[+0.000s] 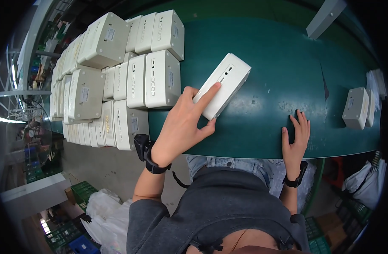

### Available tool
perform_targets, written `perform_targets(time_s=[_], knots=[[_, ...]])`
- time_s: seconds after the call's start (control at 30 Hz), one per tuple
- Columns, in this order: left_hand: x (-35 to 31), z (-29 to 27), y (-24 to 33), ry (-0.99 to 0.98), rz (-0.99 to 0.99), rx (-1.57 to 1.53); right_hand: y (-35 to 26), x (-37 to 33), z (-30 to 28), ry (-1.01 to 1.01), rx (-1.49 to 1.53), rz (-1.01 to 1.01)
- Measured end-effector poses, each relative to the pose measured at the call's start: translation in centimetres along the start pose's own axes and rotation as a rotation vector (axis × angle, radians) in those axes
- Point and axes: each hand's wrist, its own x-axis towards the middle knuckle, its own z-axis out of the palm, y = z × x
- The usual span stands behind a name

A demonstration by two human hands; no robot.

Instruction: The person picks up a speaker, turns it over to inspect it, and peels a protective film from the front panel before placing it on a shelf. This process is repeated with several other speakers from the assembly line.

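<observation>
A white, box-shaped electronic device [233, 80] with rounded corners stands tilted to the right over the green tabletop [261, 135]. A row of small ports and buttons shows on its side. My left hand [183, 120] grips the device's near end, the index finger stretched along the port side and the thumb at the lower edge. Farther right, my right hand [296, 139] lies on the tabletop near its front edge, fingers spread and holding nothing. Each wrist wears a black strap.
At the left, many similar white devices [162, 78] are stacked in rows, some reaching past the table's edge. Two more white devices [356, 108] stand at the far right beside clear plastic bags. A grey metal post [326, 19] rises at the back. Green crates [81, 194] sit lower left.
</observation>
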Motion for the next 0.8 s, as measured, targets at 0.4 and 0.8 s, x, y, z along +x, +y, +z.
perform_targets(time_s=[0.4,0.8], knots=[[-1.8,2.2,-1.8,0.143,0.078,-0.093,0.0,0.1,0.2,0.012,-0.007,-0.012],[-2.3,5.0,-1.0,0.398,0.242,-0.444,-0.1,-0.1,-0.2,0.049,0.195,0.044]])
